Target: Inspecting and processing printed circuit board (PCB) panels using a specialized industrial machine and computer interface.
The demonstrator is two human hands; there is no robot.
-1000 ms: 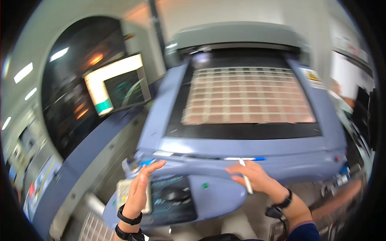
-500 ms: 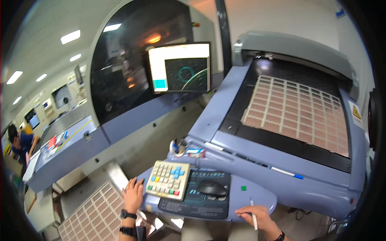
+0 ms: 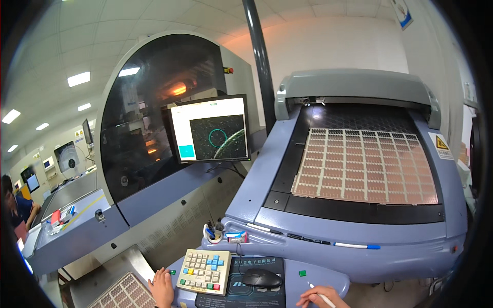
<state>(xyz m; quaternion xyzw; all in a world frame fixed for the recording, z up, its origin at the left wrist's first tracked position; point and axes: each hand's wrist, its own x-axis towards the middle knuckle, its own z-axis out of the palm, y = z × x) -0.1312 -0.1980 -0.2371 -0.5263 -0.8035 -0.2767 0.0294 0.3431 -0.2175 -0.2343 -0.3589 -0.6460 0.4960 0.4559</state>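
In my right hand, near the lower edge, is a slim white pen-like stick, its thin tip pointing up and left. A small green square lies on the blue-grey console shelf just beyond that tip, apart from it. My left hand rests at the shelf's left end with fingers stretched out, holding nothing I can see. Close to its fingertips is another small green piece. Between my hands are a cream keypad with coloured keys and a black mouse on a dark printed mat.
A monitor shows a circle and a curved line. Right of it, a copper-coloured panel lies on the machine's black bed. Pens and a pen cup line the ledge. Another panel is lower left; a person is far left.
The view has tilted upward, so everything sits lower in the picture. The stick in my right hand now leans further left, its tip nearer the green square. My left hand stays beside the keypad.
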